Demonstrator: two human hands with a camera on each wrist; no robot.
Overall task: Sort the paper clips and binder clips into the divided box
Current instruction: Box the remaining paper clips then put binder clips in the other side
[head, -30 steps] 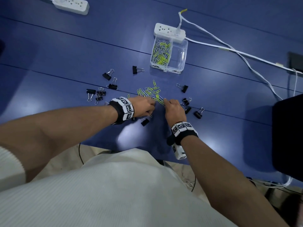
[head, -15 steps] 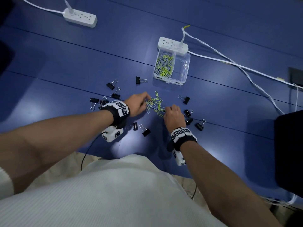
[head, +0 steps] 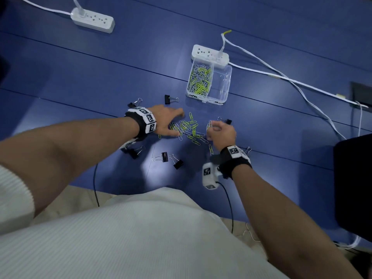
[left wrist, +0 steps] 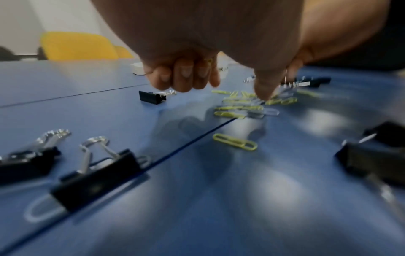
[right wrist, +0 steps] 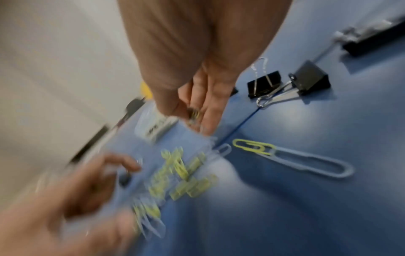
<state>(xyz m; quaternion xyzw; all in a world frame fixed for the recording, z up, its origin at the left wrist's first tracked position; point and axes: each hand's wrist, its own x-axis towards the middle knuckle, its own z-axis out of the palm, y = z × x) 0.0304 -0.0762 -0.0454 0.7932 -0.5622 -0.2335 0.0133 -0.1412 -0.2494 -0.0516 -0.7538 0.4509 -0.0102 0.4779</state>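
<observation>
The left hand lies low over the left edge of the loose paper clips, thumb stretched out to touch them and the other fingers curled under in the left wrist view — whether they pinch a clip there is too blurred to tell. Black binder clips are scattered all round: a few behind and to the left of that wrist, one just ahead of its knuckles, two nearer the body between the arms. The heap of yellow-green and pale clips sits on the blue table directly between the two hands, both about equally close to it. The right hand hovers at the heap's right edge, fingers and thumb closed on a small bunch of paper clips, plainly seen in the right wrist view. The divided box stands ahead of both hands and a little right — nearer the right hand, so that hand probably makes the carry. Its long axis runs away from the person; the left compartment holds paper clips, the right looks empty. Dark lettering marks the box's near wall but cannot be read. A white power strip touches its far end; another strip lies well off to the far left.
</observation>
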